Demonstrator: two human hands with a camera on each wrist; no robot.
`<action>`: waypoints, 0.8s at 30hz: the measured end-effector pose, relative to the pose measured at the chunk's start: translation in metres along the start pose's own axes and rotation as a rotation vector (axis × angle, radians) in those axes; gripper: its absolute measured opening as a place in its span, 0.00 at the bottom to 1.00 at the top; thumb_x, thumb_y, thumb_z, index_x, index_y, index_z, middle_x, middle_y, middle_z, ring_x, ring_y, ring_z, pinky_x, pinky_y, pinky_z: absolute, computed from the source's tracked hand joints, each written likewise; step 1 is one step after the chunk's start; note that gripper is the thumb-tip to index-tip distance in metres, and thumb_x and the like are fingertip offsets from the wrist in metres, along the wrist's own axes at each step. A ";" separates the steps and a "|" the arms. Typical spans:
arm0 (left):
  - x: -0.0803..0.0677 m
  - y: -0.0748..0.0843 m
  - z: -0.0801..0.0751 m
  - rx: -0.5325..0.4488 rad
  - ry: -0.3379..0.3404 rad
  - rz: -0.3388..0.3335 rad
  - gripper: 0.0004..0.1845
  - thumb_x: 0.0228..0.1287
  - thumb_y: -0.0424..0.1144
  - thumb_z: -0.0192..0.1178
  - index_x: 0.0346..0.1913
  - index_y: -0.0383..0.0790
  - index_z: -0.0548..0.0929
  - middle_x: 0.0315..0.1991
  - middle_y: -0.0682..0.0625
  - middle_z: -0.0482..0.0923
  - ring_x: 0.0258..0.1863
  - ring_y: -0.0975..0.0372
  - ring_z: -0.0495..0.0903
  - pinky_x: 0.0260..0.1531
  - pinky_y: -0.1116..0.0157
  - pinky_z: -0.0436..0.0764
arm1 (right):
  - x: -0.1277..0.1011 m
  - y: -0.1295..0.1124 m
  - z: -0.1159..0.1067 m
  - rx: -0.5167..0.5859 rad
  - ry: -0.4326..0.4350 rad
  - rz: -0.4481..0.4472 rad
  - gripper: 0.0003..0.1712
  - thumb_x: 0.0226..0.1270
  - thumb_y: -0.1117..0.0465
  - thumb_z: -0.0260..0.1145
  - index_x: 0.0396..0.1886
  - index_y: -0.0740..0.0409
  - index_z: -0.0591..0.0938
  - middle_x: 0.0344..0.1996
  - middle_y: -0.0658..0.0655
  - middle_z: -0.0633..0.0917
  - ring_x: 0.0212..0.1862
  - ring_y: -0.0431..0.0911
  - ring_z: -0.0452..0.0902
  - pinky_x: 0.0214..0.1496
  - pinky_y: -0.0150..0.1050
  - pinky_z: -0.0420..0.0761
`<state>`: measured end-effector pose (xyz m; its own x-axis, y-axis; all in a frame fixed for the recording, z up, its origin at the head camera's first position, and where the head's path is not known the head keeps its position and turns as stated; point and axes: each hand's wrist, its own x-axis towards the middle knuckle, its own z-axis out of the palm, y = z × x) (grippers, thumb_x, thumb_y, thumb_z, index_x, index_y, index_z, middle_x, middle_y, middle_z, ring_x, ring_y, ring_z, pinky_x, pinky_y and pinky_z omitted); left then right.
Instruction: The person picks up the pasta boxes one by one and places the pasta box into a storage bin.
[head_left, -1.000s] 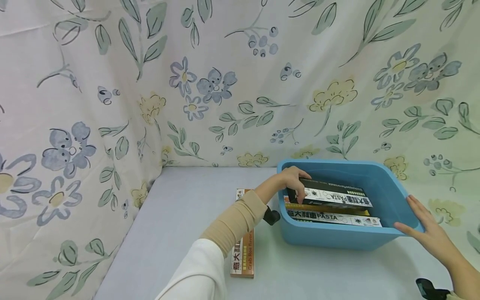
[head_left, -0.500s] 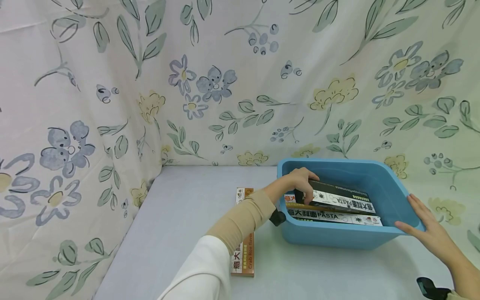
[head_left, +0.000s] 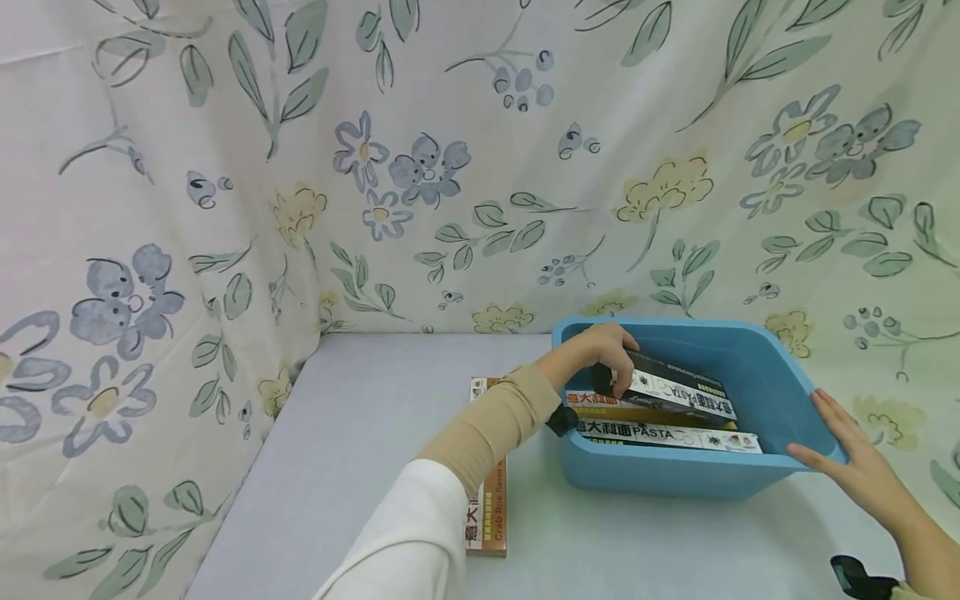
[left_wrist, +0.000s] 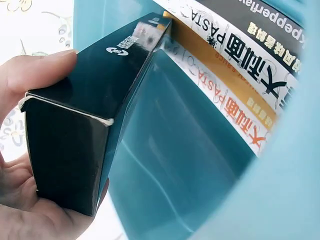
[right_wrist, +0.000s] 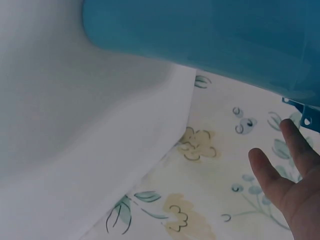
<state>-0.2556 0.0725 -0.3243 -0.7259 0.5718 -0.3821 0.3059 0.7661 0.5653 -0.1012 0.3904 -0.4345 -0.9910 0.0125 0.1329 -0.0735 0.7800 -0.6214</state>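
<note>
In the head view my left hand (head_left: 611, 350) reaches into the blue bin (head_left: 660, 471) and grips one end of a black pasta box (head_left: 684, 388). The left wrist view shows thumb and fingers on either side of the box's black end (left_wrist: 67, 155), which is raised and tilted. Beneath it lie a pasta box with orange lettering (head_left: 588, 402) and a white-and-black pasta box (head_left: 667, 435) along the front wall. My right hand (head_left: 862, 467) rests on the bin's right front corner. In the right wrist view two of its fingers (right_wrist: 270, 172) are straight, outside the bin.
A brown Crab Roe flavor pasta box (head_left: 492, 508) lies on the pale table (head_left: 360, 433) left of the bin, partly covered by my left forearm. Floral curtain (head_left: 450, 167) hangs behind the table and along its left side.
My left hand has shifted slightly right and lifted its end of the black pasta box, exposing more of the orange-lettered box below. The right hand stays at the bin's corner.
</note>
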 end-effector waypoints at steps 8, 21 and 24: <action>0.009 0.004 0.003 0.009 -0.047 -0.004 0.42 0.46 0.32 0.74 0.68 0.49 0.73 0.67 0.54 0.69 0.64 0.60 0.69 0.45 0.66 0.78 | 0.000 0.000 0.000 0.034 -0.011 -0.030 0.50 0.70 0.53 0.58 0.77 0.61 0.37 0.75 0.68 0.33 0.69 0.77 0.26 0.54 0.82 0.35; 0.013 0.004 0.007 0.219 -0.074 -0.012 0.47 0.52 0.39 0.74 0.74 0.53 0.63 0.72 0.58 0.61 0.69 0.62 0.63 0.55 0.67 0.74 | -0.001 0.000 -0.003 0.018 -0.020 -0.009 0.51 0.70 0.51 0.58 0.77 0.60 0.37 0.75 0.69 0.33 0.69 0.77 0.27 0.53 0.83 0.38; 0.009 0.006 0.001 0.153 -0.073 0.024 0.47 0.54 0.41 0.73 0.75 0.51 0.59 0.73 0.57 0.59 0.70 0.62 0.60 0.60 0.67 0.70 | -0.001 0.000 -0.003 0.005 -0.016 -0.002 0.51 0.70 0.51 0.58 0.77 0.61 0.36 0.75 0.69 0.33 0.69 0.78 0.27 0.53 0.83 0.38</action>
<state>-0.2597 0.0819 -0.3249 -0.6724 0.6060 -0.4251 0.4167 0.7845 0.4592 -0.0995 0.3927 -0.4322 -0.9925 0.0015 0.1219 -0.0756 0.7768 -0.6252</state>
